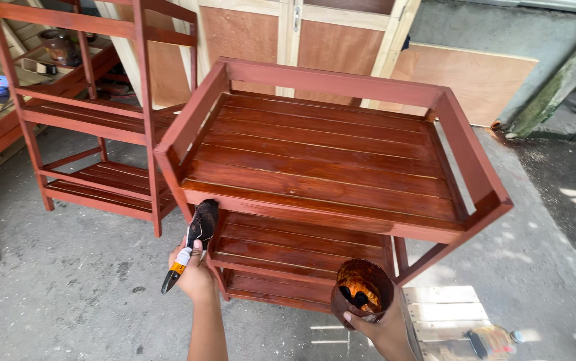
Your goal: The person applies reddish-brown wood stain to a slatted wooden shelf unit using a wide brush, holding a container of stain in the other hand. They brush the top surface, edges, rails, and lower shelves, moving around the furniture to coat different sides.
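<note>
My left hand [196, 275] grips a paintbrush [194, 241] by its handle. The dark, wet bristles point up and touch the front left corner of a red-brown slatted wooden rack [328, 154], just under its top shelf. The top shelf looks glossy. My right hand [383, 329] holds a stained cup [361, 291] of orange-brown varnish low in front of the rack's lower shelves [288, 251].
A second red-brown rack [101, 120] stands to the left with tins on its shelves. Behind are a pale wooden cabinet [301, 33] and a plywood sheet [475, 77]. A white slatted stool [442, 311] and a plastic bottle [495, 341] lie at bottom right on the concrete floor.
</note>
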The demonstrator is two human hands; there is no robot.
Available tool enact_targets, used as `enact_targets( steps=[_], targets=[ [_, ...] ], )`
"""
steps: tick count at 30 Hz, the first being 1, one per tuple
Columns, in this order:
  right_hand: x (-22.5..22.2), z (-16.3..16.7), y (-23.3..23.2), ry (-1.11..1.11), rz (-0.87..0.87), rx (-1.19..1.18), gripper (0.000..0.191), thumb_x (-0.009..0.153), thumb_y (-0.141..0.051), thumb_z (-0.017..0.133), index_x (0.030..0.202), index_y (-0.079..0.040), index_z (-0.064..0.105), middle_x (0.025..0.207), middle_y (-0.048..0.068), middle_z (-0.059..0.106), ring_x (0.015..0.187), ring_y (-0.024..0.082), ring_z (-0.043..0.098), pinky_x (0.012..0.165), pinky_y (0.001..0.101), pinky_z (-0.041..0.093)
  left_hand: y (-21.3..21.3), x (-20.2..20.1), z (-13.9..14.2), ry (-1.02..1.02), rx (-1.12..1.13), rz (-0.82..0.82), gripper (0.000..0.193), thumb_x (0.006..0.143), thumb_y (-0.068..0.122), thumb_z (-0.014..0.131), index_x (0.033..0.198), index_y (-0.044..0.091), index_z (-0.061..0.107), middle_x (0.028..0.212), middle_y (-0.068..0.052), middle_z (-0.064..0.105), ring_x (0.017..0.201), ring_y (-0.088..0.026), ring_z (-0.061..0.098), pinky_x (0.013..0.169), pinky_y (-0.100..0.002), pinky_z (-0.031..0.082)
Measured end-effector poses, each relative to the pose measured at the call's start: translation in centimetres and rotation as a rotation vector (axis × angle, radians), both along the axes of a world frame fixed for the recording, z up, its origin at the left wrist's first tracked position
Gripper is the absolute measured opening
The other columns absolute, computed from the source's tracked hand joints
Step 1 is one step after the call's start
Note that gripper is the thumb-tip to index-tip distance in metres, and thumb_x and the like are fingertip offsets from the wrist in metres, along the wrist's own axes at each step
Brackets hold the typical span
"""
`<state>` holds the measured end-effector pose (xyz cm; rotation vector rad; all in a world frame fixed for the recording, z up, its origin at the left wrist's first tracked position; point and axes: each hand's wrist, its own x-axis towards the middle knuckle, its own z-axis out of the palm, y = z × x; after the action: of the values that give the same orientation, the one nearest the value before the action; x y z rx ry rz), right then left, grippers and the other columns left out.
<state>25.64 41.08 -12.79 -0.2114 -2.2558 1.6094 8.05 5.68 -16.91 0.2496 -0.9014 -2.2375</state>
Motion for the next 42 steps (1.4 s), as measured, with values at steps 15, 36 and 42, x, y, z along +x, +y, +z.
enact_targets(
  steps=[15,36,42],
  targets=[
    [-0.9,1.1,-6.0,-0.030,0.002,-0.099,0.097,0.060,-0.009,0.092,0.140,-0.003,0.039,0.130,0.016,0.062,0.123,0.025,0.062,0.104,0.0407,0.051,4.4,1.2,-0.2,-0.005,-0.348,-0.073,0.027,0.084,-0.007,0.076,0.109,-0.005,0.067,0.125,-0.018,0.070,0.118,-0.022,0.066,0.102,-0.036,0.052],
    [-2.9,0.4,-6.6,-0.073,0.037,-0.053,0.098,0.060,-0.014,0.094,0.140,-0.002,0.038,0.129,0.018,0.063,0.122,0.027,0.064,0.104,0.0436,0.053,-1.9,-0.2,2.5,-0.036,-0.328,0.065,0.027,0.088,-0.001,0.075,0.113,-0.003,0.065,0.126,-0.017,0.068,0.116,-0.023,0.066,0.101,-0.035,0.054],
    [-2.0,-0.3,-4.4,-0.079,0.007,-0.062,0.096,0.061,-0.011,0.093,0.141,-0.002,0.040,0.129,0.016,0.064,0.123,0.025,0.064,0.105,0.0419,0.054,-0.8,-2.0,3.8,-0.063,-0.387,0.158,0.023,0.094,0.000,0.073,0.114,-0.005,0.063,0.126,-0.017,0.067,0.115,-0.022,0.064,0.101,-0.036,0.052]
  ],
)
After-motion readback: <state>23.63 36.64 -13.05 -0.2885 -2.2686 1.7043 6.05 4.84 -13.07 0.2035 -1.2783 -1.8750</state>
